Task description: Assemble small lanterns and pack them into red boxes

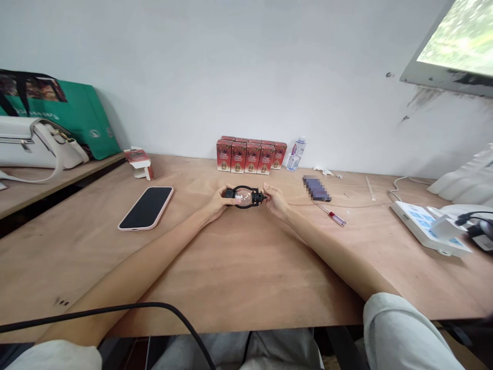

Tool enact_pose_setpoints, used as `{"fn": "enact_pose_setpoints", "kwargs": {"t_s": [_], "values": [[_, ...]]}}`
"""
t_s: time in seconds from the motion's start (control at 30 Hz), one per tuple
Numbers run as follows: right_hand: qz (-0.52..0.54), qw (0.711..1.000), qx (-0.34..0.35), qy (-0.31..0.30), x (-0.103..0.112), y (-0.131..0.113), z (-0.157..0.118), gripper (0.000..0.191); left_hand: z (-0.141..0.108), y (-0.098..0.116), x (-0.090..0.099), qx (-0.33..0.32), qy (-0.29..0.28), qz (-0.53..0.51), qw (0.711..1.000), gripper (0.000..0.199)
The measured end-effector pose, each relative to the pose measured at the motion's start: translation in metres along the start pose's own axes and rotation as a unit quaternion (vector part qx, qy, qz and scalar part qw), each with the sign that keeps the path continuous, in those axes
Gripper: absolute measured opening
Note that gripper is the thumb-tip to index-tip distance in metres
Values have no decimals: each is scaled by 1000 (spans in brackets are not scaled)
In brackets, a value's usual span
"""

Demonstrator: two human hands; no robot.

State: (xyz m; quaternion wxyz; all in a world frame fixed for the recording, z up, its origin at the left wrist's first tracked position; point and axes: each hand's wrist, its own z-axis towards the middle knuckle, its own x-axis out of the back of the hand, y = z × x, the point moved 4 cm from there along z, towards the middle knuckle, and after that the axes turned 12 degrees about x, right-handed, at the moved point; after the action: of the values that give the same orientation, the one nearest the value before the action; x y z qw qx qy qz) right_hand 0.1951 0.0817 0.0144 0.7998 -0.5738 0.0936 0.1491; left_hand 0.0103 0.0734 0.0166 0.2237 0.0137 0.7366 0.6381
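One black cable [154, 304] passes nearest to the person. Beyond it, on the wooden surface [223, 277], lie one phone [146, 208] and one screwdriver [336, 218]. Between the two hands, one small lantern [246, 195] is held sideways: the left hand [216, 204] has its grip pinched at the base, the right hand [277, 203] at the top end. It looks whole; I judge that the handling is under way, and releasing remains. Farther, I count one opened box [138, 163], four red boxes [245, 157] in front with others behind, and one bottle [296, 154].
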Motion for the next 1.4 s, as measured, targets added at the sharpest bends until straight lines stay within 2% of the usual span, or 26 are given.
{"fn": "enact_pose_setpoints", "kwargs": {"t_s": [0.13,0.2,0.27,0.37,0.47,0.57,0.63,0.7,0.8,0.87,0.93,0.97,1.03,1.07,1.1,1.13,1.17,1.2,1.27,1.33,1.37,1.4], "values": [[-56,996,23,64,9,-11,5,46,-1,-1,-4,-21,67,21,997,48],[-65,994,40,78,12,-18,8,44,-1,-1,-6,-24,91,31,995,48],[-38,996,39,67,13,-22,9,42,-1,-1,-7,-13,91,18,996,48],[1,999,-2,33,9,-18,9,39,-1,-1,-7,11,56,-18,998,48],[-3,999,-21,31,7,-11,7,37,-1,0,-7,24,35,-20,999,48],[-16,999,-17,44,8,-9,8,36,-2,-1,-7,21,44,-9,999,47],[-26,998,-4,61,13,-14,10,35,-2,-1,-7,-1,70,3,998,47],[-63,994,23,84,18,-24,12,32,-2,-2,-7,-26,104,27,994,47],[-180,975,69,108,17,-43,10,23,-1,-2,-8,-54,143,63,986,45],[-265,955,108,74,4,-53,4,15,0,-3,-6,-70,168,65,981,45],[-349,920,174,-24,-22,-59,-9,16,2,-5,-2,-78,188,48,978,45],[-394,891,205,-93,-38,-59,-18,21,3,-6,-1,-79,191,36,978,46],[-501,798,251,-222,-67,-52,-39,33,5,-8,2,-84,187,12,979,46],[-548,750,268,-256,-78,-47,-48,39,6,-9,3,-87,181,-1,980,45],[-580,716,280,-268,-85,-43,-55,43,6,-9,4,-90,173,-14,981,45],[-599,693,292,-276,-89,-40,-61,46,7,-9,4,-93,167,-26,981,45],[-604,685,307,-269,-91,-38,-63,49,7,-9,5,-94,163,-38,981,46],[-598,691,323,-245,-91,-38,-63,50,8,-9,5,-94,163,-49,981,47],[-556,741,346,-146,-81,-43,-56,56,8,-8,5,-87,171,-62,979,49],[-471,821,320,-24,-65,-45,-42,70,7,-8,4,-82,177,-59,979,51],[-414,864,286,14,-57,-42,-33,79,6,-8,3,-83,174,-48,980,51],[-351,904,242,23,-51,-36,-25,85,5,-9,0,-87,167,-32,982,51]]}}
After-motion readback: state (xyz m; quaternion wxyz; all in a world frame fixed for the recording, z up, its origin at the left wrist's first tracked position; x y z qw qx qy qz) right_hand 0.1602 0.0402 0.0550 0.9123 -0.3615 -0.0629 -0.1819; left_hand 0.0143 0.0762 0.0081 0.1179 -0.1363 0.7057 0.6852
